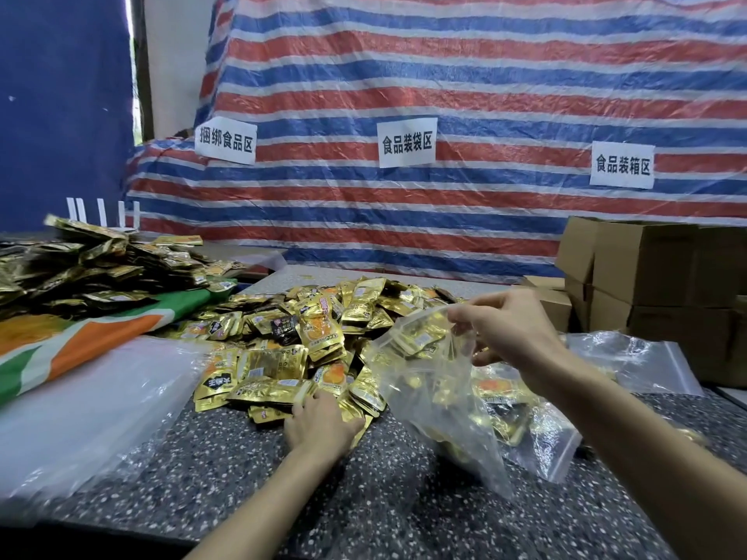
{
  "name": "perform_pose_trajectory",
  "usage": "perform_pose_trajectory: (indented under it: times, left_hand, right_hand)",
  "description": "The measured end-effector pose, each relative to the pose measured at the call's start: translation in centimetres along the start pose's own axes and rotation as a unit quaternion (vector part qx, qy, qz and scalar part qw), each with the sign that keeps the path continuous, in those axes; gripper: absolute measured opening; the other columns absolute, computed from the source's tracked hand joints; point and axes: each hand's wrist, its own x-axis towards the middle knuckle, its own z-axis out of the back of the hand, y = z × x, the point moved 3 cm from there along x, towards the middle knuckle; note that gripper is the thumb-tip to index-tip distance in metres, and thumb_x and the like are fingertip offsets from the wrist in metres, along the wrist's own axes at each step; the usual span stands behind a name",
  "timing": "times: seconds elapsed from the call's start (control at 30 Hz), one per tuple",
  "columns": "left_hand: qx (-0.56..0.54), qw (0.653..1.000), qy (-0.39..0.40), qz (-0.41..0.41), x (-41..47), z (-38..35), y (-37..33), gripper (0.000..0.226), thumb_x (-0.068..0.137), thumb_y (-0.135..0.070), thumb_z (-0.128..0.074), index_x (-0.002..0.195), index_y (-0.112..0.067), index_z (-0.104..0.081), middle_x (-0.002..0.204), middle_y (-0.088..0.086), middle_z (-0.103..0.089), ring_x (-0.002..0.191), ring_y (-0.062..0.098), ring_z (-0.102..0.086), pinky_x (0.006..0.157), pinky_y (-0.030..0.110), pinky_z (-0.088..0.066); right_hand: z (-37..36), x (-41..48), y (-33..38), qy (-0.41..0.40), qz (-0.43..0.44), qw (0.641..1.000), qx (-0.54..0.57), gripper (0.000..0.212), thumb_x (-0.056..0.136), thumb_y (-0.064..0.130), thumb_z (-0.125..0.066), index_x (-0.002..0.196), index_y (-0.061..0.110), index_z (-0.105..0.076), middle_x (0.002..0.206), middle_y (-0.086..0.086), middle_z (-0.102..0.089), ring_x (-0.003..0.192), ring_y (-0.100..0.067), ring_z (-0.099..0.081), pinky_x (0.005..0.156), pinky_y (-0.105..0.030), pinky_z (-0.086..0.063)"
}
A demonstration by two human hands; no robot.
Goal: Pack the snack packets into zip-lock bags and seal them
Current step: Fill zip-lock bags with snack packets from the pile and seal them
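On the speckled tabletop point(202, 478), the job looked to be somewhere in its middle stretch rather than near either end. A large loose heap of gold snack packets point(307, 337) lay in the centre, unbagged, and a second pile point(81, 264) sat at the back left on a green and orange sheet, so by my reckoning most of the packing was yet to be done. The right hand point(509, 329) pinched the mouth of a clear zip-lock bag point(436, 398) and held it raised and slanting, its lower end down at the tabletop; gold packets showed through its plastic, so it was partly loaded, and its mouth was open, not sealed. The left hand point(319, 422) lay at the near edge of the heap with its fingers curled over a few packets, seemingly gathering the next lot for that bag. Just beside the held bag, to its right, a filled bag point(525, 422) lay flat with packets inside, which suggested at least one was already packed; whether its zip was closed could not be told. Empty clear bags point(630, 357) lay further right near the cardboard boxes point(646, 276), and a stack of clear plastic point(81, 418) lay at the left. Left to do, as I judged it: filling this bag, pressing its zip closed, and repeating for the heap.
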Motion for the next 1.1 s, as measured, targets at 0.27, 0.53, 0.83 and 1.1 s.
perform_pose_trajectory:
  times: [0.27, 0.53, 0.83, 1.1]
  left_hand:
    - [-0.345, 0.936, 0.049, 0.048, -0.5, 3.8, 1.2, 0.035, 0.074, 0.007, -0.076, 0.104, 0.002, -0.057, 0.092, 0.010, -0.066, 0.074, 0.020, -0.066, 0.067, 0.034, -0.059]
    - [-0.492, 0.867, -0.077, -0.017, -1.8, 11.6, 1.3, 0.048, 0.074, 0.012, -0.074, 0.111, -0.014, -0.057, 0.110, 0.016, -0.064, 0.094, 0.033, -0.068, 0.083, 0.046, -0.058]
    - [-0.610, 0.737, -0.143, -0.254, -6.7, 19.6, -1.2, 0.030, 0.075, 0.002, -0.074, 0.088, -0.024, -0.066, 0.087, -0.007, -0.072, 0.092, 0.014, -0.066, 0.088, 0.034, -0.052]
    - [-0.537, 0.740, -0.034, -0.403, -8.9, 18.2, -4.9, 0.034, 0.072, 0.021, -0.070, 0.080, -0.013, -0.069, 0.073, -0.005, -0.072, 0.072, 0.008, -0.068, 0.065, 0.022, -0.057]
  right_hand:
    - [0.5, -0.1, -0.1, 0.005, -0.007, 1.000, 0.015, 0.013, 0.087, 0.013, -0.073, 0.079, 0.003, -0.077, 0.074, -0.011, -0.074, 0.046, -0.012, -0.061, 0.042, -0.020, -0.047]
    - [0.2, 0.0, 0.2, 0.018, -0.015, 1.000, 0.009, 0.013, 0.088, 0.013, -0.072, 0.078, 0.005, -0.077, 0.077, -0.011, -0.075, 0.048, -0.013, -0.063, 0.043, -0.022, -0.049]
    - [-0.1, -0.7, 1.1, 0.064, -0.007, 0.998, 0.017, 0.012, 0.080, 0.018, -0.081, 0.077, 0.008, -0.078, 0.076, -0.011, -0.076, 0.052, -0.015, -0.064, 0.043, -0.022, -0.050]
    - [0.1, -0.8, 2.3, 0.134, 0.016, 0.991, 0.007, 0.012, 0.078, 0.030, -0.083, 0.081, 0.018, -0.082, 0.073, 0.003, -0.075, 0.053, -0.001, -0.061, 0.045, -0.018, -0.046]
